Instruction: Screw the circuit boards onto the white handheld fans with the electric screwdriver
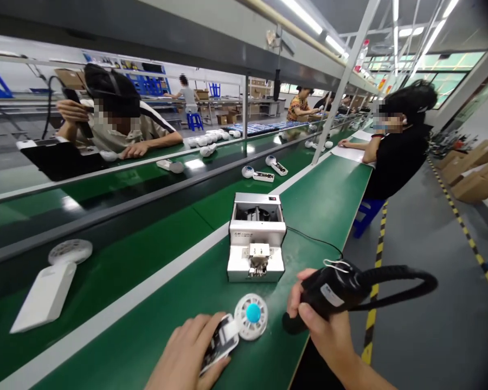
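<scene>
My left hand [189, 352] is closed round the handle of a small white hand-held fan [244, 319] that lies on the green bench [154, 325]. The fan's round head has a blue hub and faces up. My right hand [323, 325] grips a black electric screwdriver [329, 295], held level just right of the fan head, its tip pointing down-left. A thick black cable [402, 281] loops from the tool's rear out over the bench edge.
A white screw feeder box [257, 238] stands right behind the fan, its cord trailing right. Another white fan [51, 284] lies on the dark conveyor at left; more fans sit further along. One person sits across the line, another on a blue stool [366, 211] at right.
</scene>
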Motion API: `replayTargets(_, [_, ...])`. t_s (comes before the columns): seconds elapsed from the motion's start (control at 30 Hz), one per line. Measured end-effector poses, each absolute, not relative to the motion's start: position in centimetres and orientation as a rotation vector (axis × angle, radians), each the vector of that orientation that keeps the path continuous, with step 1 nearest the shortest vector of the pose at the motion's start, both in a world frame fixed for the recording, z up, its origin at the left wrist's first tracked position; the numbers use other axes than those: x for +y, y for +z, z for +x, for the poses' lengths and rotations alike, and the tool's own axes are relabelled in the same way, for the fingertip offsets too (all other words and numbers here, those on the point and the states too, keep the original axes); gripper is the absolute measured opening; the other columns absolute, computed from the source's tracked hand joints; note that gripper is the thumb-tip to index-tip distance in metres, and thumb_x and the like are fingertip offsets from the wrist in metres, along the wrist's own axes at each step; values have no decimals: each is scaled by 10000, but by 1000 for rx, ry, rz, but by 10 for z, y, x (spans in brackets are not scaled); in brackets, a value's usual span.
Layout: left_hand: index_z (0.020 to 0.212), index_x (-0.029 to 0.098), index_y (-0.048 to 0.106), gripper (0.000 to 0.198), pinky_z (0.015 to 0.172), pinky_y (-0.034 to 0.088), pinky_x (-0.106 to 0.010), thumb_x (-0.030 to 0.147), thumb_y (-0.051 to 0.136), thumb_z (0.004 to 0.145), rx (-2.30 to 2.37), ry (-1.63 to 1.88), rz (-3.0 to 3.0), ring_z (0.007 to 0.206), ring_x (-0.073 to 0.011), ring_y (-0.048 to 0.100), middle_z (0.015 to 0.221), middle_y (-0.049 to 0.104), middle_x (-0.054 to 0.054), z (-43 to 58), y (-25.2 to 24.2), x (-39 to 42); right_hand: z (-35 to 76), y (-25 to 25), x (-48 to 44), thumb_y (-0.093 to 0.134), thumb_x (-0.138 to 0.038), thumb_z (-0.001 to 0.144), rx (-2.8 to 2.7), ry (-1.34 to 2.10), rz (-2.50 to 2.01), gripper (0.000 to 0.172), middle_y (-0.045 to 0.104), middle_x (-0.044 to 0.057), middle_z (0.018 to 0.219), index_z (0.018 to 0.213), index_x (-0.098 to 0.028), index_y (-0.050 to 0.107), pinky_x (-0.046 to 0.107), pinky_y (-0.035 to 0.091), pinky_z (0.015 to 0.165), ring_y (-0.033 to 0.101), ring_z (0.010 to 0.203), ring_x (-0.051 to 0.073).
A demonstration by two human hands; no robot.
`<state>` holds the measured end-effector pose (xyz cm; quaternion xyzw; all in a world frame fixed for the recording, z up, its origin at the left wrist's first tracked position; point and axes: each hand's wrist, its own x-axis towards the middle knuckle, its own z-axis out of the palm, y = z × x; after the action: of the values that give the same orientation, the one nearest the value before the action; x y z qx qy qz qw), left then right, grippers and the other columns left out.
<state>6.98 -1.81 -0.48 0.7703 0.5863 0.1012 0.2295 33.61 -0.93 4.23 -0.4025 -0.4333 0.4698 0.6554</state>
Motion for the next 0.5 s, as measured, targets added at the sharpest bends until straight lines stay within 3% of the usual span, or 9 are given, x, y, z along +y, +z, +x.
replayTargets(0.07, [1344,324,632,472,830,567,-460,429,624,884,1548,185,2297,961,-326,670,1177,699,-126,94,13,-6,339,45,-14,736,-413,862,-995,1051,-894,361,626,-20,713,1120,-251,543,289,427,557,522,552,136])
replayTargets(0.17, [1312,241,640,457,809,525,-446,354,703,874,1465,-16,2508,940,-314,639,1094,698,-117,121,28,11,347,55,-16,709,-392,891,-1041,1086,-869,300,632,-14,674,1103,-247,554,295,426,553,543,554,153])
replayTargets(0.4, [1417,204,541,670,823,476,-442,462,770,843,1316,-2,2614,1033,-332,584,1161,672,-114,136,31,25,354,113,17,725,-370,882,-1164,1050,-672,255,655,-13,713,1082,-252,620,325,500,565,600,569,159])
replayTargets(0.5, [1363,191,574,634,840,472,-455,498,764,842,1413,27,2528,1046,-338,574,1189,658,-119,124,27,20,342,133,33,770,-390,836,-1166,965,-651,283,651,-25,687,1039,-255,625,338,497,558,599,552,165])
